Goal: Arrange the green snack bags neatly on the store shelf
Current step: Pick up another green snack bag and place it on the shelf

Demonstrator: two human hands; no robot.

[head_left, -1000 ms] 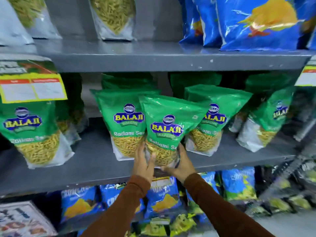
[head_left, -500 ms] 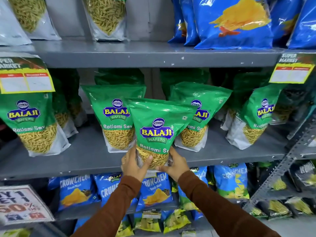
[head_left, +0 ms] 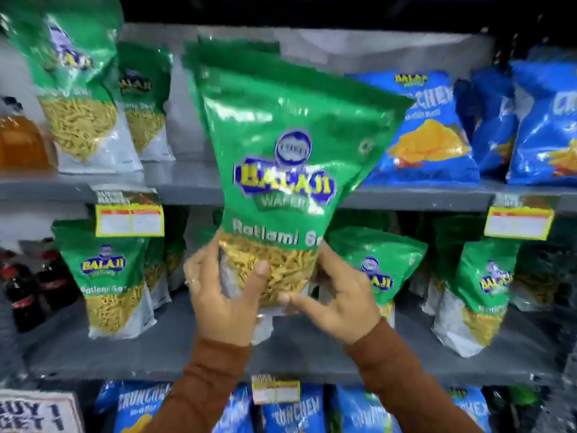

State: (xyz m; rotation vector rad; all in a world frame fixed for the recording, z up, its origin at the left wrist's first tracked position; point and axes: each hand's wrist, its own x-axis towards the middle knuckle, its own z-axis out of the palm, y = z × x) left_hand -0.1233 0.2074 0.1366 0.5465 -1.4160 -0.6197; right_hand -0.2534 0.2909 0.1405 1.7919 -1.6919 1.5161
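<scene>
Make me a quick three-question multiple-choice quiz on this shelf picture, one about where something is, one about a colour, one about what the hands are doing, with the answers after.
1. Where do the blue snack bags on the upper shelf stand, relative to the lifted green bag?
A. To its right
B. To its left
C. Behind the price tag

2. What colour are the person's sleeves?
A. Grey
B. White
C. Brown

3. How is the lifted green bag held?
A. By one hand at its top edge
B. By both hands at its lower, clear part
C. It is resting on the shelf, untouched

Answers:
1. A, the blue bags fill the right part of the upper shelf.
2. C, both forearms are in brown fabric.
3. B, the left hand and right hand grip the see-through bottom from either side, with the bag off the shelf.
</scene>
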